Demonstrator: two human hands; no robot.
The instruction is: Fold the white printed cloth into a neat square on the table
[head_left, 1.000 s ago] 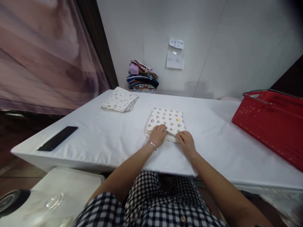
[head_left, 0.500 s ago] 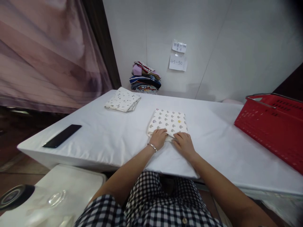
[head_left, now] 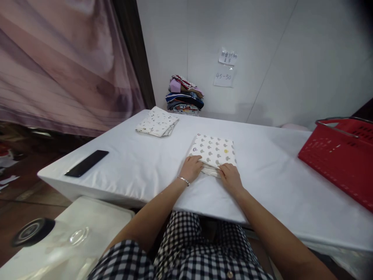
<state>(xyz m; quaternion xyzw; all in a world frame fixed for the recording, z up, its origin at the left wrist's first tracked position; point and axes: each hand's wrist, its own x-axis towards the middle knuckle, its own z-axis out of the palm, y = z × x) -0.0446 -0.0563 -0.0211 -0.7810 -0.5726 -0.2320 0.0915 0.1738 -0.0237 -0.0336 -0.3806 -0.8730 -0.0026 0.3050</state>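
A folded white cloth (head_left: 215, 148) printed with grey motifs and one yellow one lies on the white-covered table in front of me. My left hand (head_left: 191, 168) grips its near left corner, fingertips on the top layer. At the near right corner my right hand (head_left: 231, 175) holds the edge, thumb side toward the fold. Between the two hands the stacked layers of the near edge show. Parts of both hands' fingers are hidden by the fabric. Another folded white cloth (head_left: 157, 121) with small dark prints rests at the far left, apart from my hands.
A black phone-like slab (head_left: 87, 163) lies at the table's left. On the right stands a red basket (head_left: 338, 161) with a metal handle. A pile of folded fabrics (head_left: 185, 96) sits behind the far edge, by a wall with paper signs (head_left: 223, 76). A white stool-like surface (head_left: 96, 217) holds a clear container with a dark lid.
My view has shifted slightly left. My hands have moved apart along the cloth's near edge, the left one toward the left corner, showing more of the layers between them.
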